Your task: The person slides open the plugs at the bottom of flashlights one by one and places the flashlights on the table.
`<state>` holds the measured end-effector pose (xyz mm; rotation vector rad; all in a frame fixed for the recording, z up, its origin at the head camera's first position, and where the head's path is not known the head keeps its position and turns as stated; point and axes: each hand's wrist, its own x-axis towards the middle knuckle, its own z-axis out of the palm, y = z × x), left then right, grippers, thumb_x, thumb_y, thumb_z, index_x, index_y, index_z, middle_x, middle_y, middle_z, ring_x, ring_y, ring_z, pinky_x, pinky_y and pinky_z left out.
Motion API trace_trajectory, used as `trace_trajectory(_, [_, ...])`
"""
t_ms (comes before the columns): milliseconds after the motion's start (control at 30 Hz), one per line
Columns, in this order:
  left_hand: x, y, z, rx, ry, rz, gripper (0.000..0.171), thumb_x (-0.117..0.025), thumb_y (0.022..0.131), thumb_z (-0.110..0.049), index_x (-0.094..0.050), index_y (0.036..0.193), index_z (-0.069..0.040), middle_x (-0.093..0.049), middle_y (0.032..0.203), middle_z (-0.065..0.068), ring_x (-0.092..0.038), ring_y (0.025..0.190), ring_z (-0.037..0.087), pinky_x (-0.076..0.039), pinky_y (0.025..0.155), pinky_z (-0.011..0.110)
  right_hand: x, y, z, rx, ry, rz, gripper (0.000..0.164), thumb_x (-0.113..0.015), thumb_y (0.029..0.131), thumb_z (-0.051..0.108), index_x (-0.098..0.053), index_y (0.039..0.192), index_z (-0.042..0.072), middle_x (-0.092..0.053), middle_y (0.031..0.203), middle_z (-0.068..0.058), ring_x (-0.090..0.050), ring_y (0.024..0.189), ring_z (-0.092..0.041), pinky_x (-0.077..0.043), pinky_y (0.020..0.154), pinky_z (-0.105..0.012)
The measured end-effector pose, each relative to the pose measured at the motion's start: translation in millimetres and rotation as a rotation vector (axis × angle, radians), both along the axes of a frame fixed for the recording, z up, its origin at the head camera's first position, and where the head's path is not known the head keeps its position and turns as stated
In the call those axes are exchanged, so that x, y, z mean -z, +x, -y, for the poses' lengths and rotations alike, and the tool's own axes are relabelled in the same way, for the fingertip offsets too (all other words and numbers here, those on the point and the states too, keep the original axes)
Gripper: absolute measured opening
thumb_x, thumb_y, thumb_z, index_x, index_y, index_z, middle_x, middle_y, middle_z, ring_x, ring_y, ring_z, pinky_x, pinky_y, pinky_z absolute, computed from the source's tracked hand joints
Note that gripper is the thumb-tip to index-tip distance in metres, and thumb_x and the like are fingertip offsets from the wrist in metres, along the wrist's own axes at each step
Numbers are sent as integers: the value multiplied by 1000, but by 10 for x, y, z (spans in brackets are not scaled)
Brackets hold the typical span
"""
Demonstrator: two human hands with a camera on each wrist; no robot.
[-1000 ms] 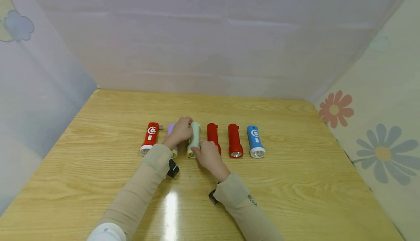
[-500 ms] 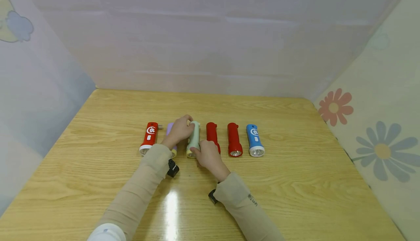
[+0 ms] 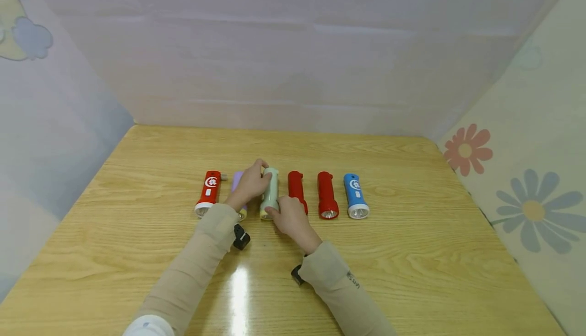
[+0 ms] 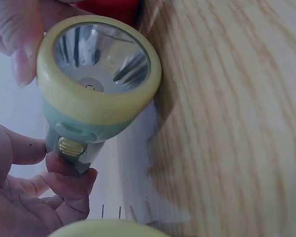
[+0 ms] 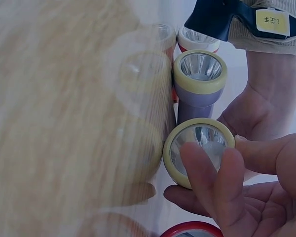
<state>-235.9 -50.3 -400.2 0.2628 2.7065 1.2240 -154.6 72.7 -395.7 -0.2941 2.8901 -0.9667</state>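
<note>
A pale green flashlight [image 3: 271,193] with a cream-yellow rim lies on the wooden table, its lens toward the person. Around its tail end my left hand [image 3: 252,183] curls thumb and fingers. My right hand [image 3: 293,219] holds the head end, thumb at the rim [image 5: 173,170] and fingertips in front of the lens. A yellow slide switch [image 4: 70,146] on its side shows in the left wrist view. A purple flashlight [image 5: 200,94] lies just left of it, partly hidden under my left forearm in the head view. The red flashlight [image 3: 296,186] on its right is partly covered by my right hand.
The flashlights form a row: a red one with a white rim [image 3: 209,193] and its metal prongs out stands at the left end. Further right lie another red flashlight [image 3: 327,196] and a blue one [image 3: 356,196]. Fabric walls [image 3: 293,71] enclose the table [image 3: 412,254].
</note>
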Motion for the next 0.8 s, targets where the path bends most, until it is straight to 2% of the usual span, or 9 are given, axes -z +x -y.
trace_trajectory(300, [-31, 59, 27, -28, 65, 13, 31, -46, 95, -18, -42, 122, -5, -55, 87, 13, -50, 65, 19, -40, 53, 26, -15, 20, -6, -5, -35, 21, 23, -63, 86, 21, -62, 84, -2, -43, 51, 0, -38, 41, -10, -29, 39, -20])
trace_trajectory(500, [-36, 80, 30, -29, 87, 23, 32, -45, 95, -19, -41, 123, -5, -57, 98, 18, -55, 73, 23, -44, 56, 27, -35, 18, -30, -11, -81, 68, 24, -65, 85, 22, -63, 87, -2, -48, 50, -1, -42, 40, -10, -33, 38, -21])
trace_trajectory(800, [-32, 98, 59, -12, 161, 56, 34, -44, 96, -19, -38, 126, -5, -54, 111, 22, -57, 86, 29, -48, 63, 31, -9, -19, -55, -11, -72, 74, 30, -66, 84, 24, -65, 95, -4, -49, 56, -1, -41, 46, -11, -31, 42, -21])
